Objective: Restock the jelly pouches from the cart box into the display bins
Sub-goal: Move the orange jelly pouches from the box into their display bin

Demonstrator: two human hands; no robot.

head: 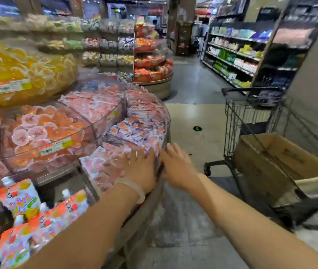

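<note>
Both forearms reach forward from the bottom of the view toward the round display. Fingers (pixel 137 155) of the left hand (pixel 141 169) lie straight and slightly spread, flat on the pink jelly pouches (pixel 103 167) heaped in the front bin (pixel 160 152). Just right of that bin's rim, the right hand (pixel 177 166) hangs with fingers straight and loosely apart, holding nothing. Well to the right of the bin sits the cardboard box (pixel 270 167) on the cart (pixel 251 117); its inside is hidden. The pouches look light, soft and slick, likely to slide, so scooping a handful from beneath should serve better than pinching edges.
</note>
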